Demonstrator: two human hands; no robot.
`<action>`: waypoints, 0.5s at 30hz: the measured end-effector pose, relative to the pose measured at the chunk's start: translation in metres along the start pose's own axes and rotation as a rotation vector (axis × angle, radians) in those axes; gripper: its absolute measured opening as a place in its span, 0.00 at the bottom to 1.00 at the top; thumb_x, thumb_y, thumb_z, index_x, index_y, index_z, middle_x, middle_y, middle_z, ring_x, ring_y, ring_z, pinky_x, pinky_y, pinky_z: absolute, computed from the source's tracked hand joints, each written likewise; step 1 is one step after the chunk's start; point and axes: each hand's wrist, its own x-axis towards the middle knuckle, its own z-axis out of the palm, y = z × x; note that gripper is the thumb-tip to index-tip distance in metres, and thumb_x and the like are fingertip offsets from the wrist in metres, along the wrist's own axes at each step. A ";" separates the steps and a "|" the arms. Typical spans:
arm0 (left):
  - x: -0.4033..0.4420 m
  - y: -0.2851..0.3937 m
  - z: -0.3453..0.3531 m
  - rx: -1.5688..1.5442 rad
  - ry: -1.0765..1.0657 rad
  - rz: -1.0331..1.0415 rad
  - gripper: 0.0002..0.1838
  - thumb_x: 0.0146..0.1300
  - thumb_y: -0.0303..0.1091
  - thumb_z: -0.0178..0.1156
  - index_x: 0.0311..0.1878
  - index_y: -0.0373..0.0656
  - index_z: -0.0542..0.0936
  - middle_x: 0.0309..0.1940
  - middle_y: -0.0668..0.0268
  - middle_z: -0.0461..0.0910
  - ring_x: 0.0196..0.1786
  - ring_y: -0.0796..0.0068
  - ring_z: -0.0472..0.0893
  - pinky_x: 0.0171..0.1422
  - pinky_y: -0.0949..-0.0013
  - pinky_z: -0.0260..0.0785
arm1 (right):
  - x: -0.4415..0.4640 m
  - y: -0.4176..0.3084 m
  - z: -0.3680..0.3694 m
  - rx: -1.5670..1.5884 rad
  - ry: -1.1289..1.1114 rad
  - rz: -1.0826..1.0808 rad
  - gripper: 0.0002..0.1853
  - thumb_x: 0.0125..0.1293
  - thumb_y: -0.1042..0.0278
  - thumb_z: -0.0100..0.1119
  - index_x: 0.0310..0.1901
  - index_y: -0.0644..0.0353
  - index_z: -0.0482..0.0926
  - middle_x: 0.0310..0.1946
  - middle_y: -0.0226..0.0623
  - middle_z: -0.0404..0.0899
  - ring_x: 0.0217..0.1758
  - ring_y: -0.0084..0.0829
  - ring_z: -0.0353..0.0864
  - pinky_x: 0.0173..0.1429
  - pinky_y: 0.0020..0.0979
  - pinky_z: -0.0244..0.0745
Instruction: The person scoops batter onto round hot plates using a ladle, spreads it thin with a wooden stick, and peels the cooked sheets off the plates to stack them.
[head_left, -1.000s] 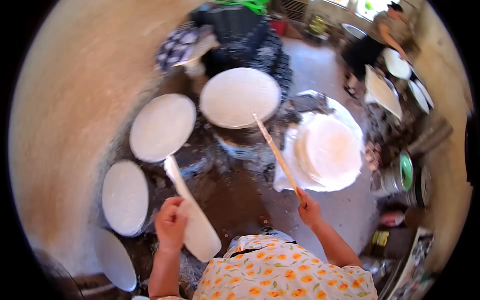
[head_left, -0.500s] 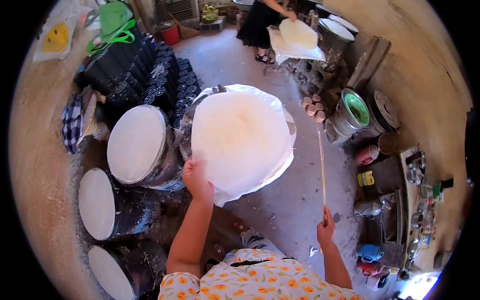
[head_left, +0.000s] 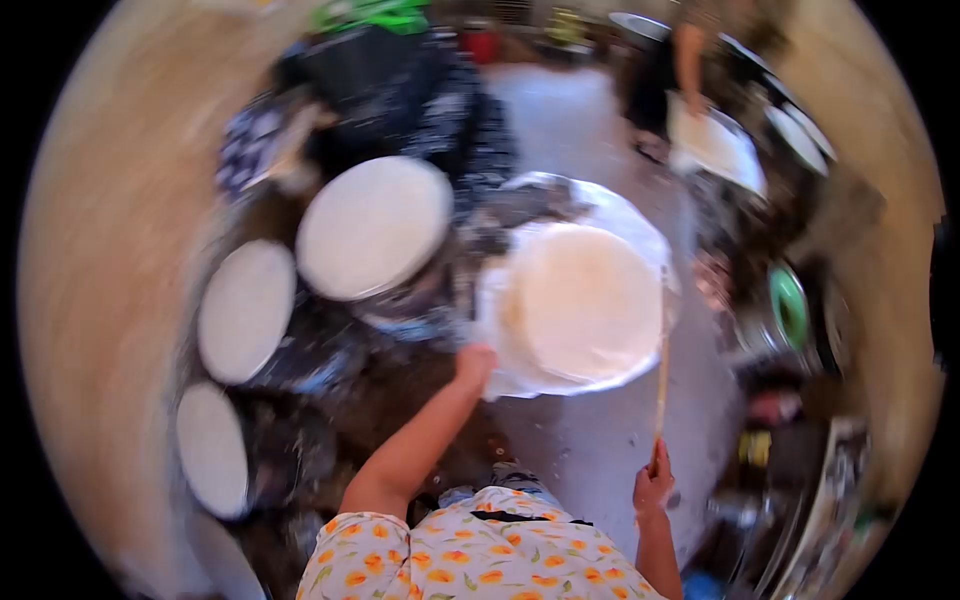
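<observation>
A stack of thin round pale sheets (head_left: 590,300) lies on a white cloth (head_left: 645,225) in the centre. My left hand (head_left: 476,366) is at the lower left edge of the cloth, its fingers blurred; whether it grips anything is hidden. My right hand (head_left: 653,478) is closed round the lower end of a long thin wooden stick (head_left: 662,390), which points up beside the stack's right edge. Left of the stack stands a drum-like stove with a round white top (head_left: 375,228). Two more white round tops, one (head_left: 247,312) and another (head_left: 212,450), stand farther left.
Dark stacked cylinders (head_left: 465,130) stand behind the stoves. At the upper right a person (head_left: 690,60) reaches toward a pale sheet (head_left: 708,140). A green basin (head_left: 788,305) and a cluttered shelf (head_left: 835,480) line the right side.
The camera view has swung, so the stack and stoves appear farther right than half a second ago. My left hand has shifted to the cloth's lower left edge. The stick remains in my right hand.
</observation>
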 end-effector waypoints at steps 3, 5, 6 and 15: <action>-0.063 -0.017 -0.071 -0.001 0.190 -0.139 0.05 0.54 0.24 0.56 0.31 0.40 0.81 0.24 0.64 0.79 0.24 0.75 0.77 0.28 0.68 0.70 | 0.037 -0.047 0.034 0.089 -0.294 -0.047 0.33 0.55 0.86 0.45 0.66 0.55 0.65 0.57 0.42 0.75 0.49 0.27 0.77 0.46 0.23 0.71; -0.118 -0.043 -0.120 -0.211 0.340 -0.190 0.07 0.56 0.23 0.57 0.38 0.38 0.79 0.29 0.62 0.80 0.25 0.74 0.78 0.31 0.69 0.75 | 0.055 -0.067 0.071 0.137 -0.405 -0.329 0.32 0.55 0.87 0.43 0.65 0.58 0.65 0.57 0.42 0.75 0.47 0.26 0.77 0.44 0.21 0.70; -0.149 -0.054 -0.145 -0.255 0.438 -0.199 0.07 0.56 0.23 0.57 0.38 0.38 0.79 0.29 0.62 0.80 0.25 0.74 0.78 0.31 0.69 0.75 | 0.059 -0.078 0.089 0.143 -0.468 -0.404 0.33 0.55 0.87 0.42 0.65 0.59 0.65 0.59 0.42 0.73 0.52 0.28 0.75 0.50 0.22 0.69; -0.455 -0.177 -0.158 -1.091 1.313 -0.517 0.10 0.59 0.24 0.57 0.45 0.40 0.77 0.29 0.59 0.79 0.26 0.68 0.80 0.33 0.64 0.80 | 0.003 -0.184 0.243 0.063 -1.146 -0.996 0.33 0.52 0.87 0.40 0.64 0.63 0.65 0.60 0.47 0.72 0.63 0.39 0.71 0.61 0.30 0.67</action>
